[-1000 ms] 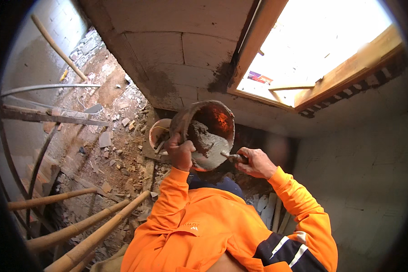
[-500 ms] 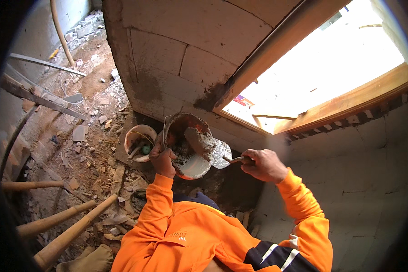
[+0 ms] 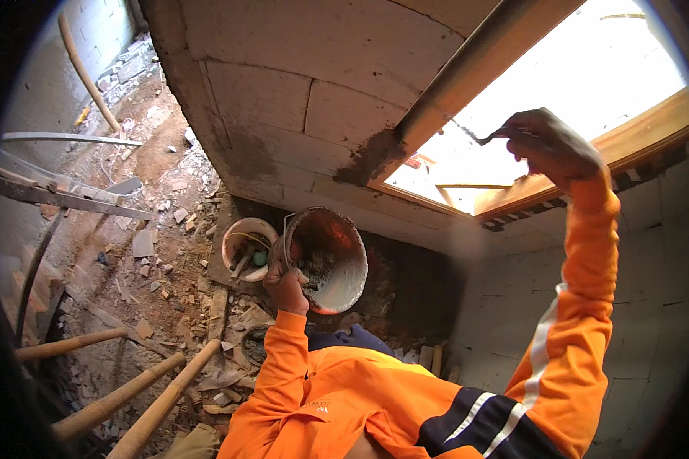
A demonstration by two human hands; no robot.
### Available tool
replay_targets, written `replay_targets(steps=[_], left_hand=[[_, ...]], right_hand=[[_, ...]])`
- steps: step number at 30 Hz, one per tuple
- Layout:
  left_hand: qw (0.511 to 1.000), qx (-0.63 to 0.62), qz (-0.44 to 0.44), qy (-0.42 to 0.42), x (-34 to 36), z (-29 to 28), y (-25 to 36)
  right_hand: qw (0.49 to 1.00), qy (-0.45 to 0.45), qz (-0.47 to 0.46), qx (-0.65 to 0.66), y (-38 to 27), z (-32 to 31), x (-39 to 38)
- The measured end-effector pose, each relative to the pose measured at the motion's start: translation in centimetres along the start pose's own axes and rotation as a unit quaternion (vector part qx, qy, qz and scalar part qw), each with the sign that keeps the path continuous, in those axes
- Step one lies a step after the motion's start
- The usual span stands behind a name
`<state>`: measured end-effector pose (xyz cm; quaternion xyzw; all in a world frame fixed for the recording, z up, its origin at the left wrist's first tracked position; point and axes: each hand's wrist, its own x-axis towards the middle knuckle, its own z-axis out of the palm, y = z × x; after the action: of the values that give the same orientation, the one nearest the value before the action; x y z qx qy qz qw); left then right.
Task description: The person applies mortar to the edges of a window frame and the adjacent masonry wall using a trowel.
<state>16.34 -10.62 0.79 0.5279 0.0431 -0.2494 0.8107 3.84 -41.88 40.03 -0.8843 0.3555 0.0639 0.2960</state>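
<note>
My left hand (image 3: 286, 289) is closed on the near left rim of a bucket (image 3: 351, 260), which is tilted so its inside shows. Wet grey mortar (image 3: 318, 269) lies in the bucket and coats its wall. Up at the right, in front of the bright window opening, my right hand (image 3: 547, 145) is wrapped round the handle of a trowel (image 3: 484, 140). The trowel is seen nearly edge-on against the glare, so how much mortar it carries cannot be made out.
A smaller white bucket (image 3: 246, 231) with tools and a green round thing stands left of the mortar bucket. A wooden window frame (image 3: 589, 149) sits in the block wall (image 3: 344, 115). Wooden poles (image 3: 164, 398) rise at lower left, over rubble-strewn ground (image 3: 161, 283).
My right hand has lifted the trowel from the bucket's mouth up and right to the window opening. The mortar load seen on its blade is no longer discernible. My left hand keeps holding the bucket.
</note>
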Motion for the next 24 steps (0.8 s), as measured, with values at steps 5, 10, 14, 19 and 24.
replay_targets(steps=[5,10,14,19,24], left_hand=[[0.999,-0.030,-0.008,0.010,-0.8,2.4,2.5],[1.000,0.025,0.016,0.001,0.0,1.2,2.3],[0.999,0.032,0.021,0.000,-0.3,0.4,1.9],[0.996,0.088,0.025,0.007,1.0,-4.8,-0.9],[0.827,0.421,0.372,-0.004,1.5,-11.4,-0.6]], right_hand=[[0.987,-0.008,-0.155,0.030,7.6,5.8,-1.6],[0.981,0.074,-0.149,-0.104,19.5,21.4,5.2],[0.985,0.108,-0.073,-0.116,19.0,24.3,6.9],[0.993,0.101,-0.036,-0.057,16.8,23.7,5.4],[0.884,-0.030,0.037,0.465,15.7,29.3,1.7]])
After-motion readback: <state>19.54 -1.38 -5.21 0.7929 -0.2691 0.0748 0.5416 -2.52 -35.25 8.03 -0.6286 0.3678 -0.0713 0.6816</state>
